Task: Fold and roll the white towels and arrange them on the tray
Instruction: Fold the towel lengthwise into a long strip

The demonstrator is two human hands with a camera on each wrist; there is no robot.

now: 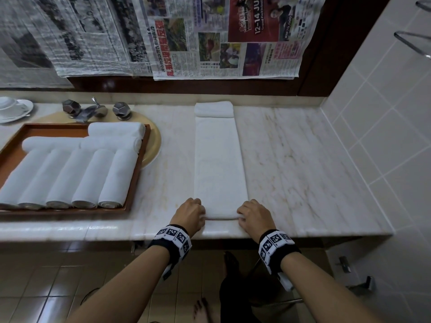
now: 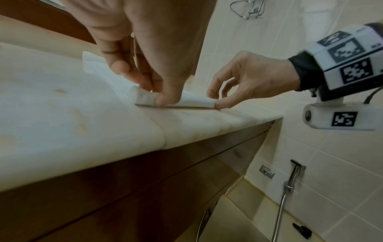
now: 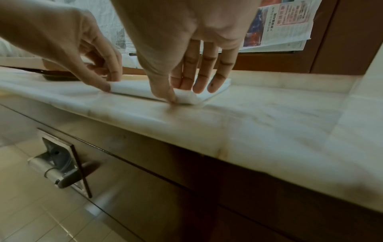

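1. While the folded towel strip (image 1: 220,159) lies lengthwise on the marble worktop (image 1: 303,159), running 6 to 12 o'clock, left hand (image 1: 189,213) and right hand (image 1: 254,214) each pinch a near corner at 6 o'clock, thumb and fingers clamped on the first turn of the roll.
2. Tray (image 1: 137,173) sits at 9 o'clock from the strip, partly over the sink basin (image 1: 155,141), and holds rolled towels (image 1: 70,176), five side by side plus more laid across behind them.
3. Risk: uneven push from one hand would likely skew the roll into a cone; the start is thin, so a loose pinch could let it spring open.
4. Risk: the strip's near end is close to the worktop edge, so a backward tug might drag it off.
5. Far end at 12 o'clock looks doubled over or bunched; could make a lump late in the roll.
6. Hidden: tray's left side is cut off, so towel count is uncertain; fingertips under the cloth not visible from the head view; wrist views blurred.
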